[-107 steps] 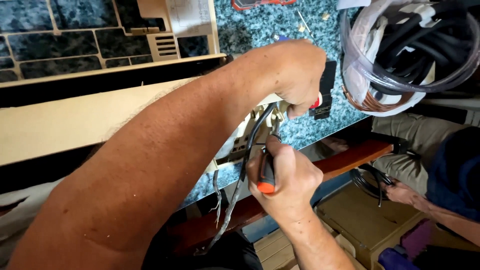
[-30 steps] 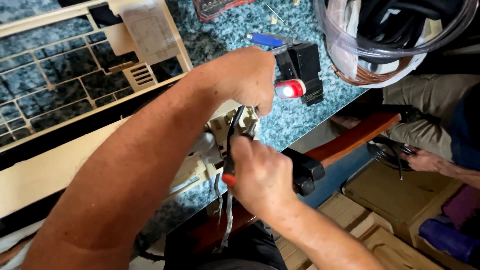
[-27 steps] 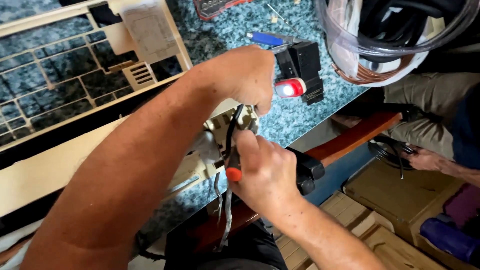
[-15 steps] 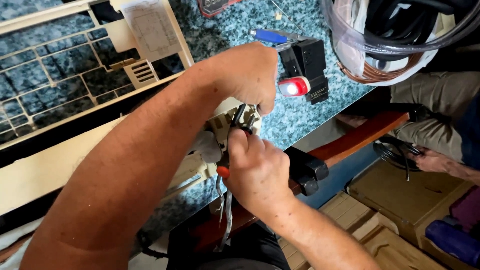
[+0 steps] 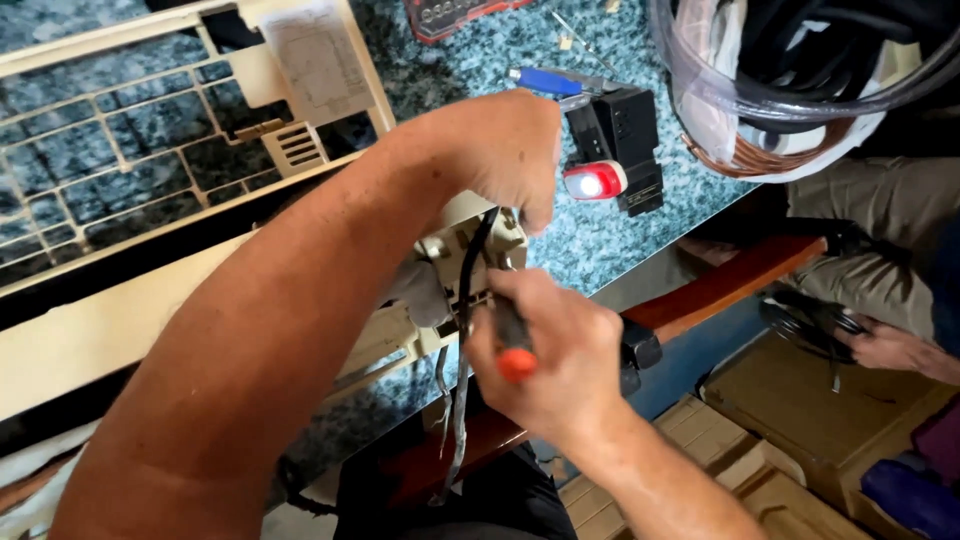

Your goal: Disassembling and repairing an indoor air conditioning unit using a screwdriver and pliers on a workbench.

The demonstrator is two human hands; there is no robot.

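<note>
Speckled blue-green stone surface [image 5: 640,250] carries a cream plastic electrical part [image 5: 455,265]; the left hand [image 5: 500,150] clamps it from above, while the right hand [image 5: 550,355] just below grips a red-tipped black-handled screwdriver [image 5: 512,345].

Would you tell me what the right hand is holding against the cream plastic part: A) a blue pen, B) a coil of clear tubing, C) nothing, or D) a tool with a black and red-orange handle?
D: the right hand grips a tool with a black handle and red-orange end, set against the cream plastic part that the left hand holds.
</note>
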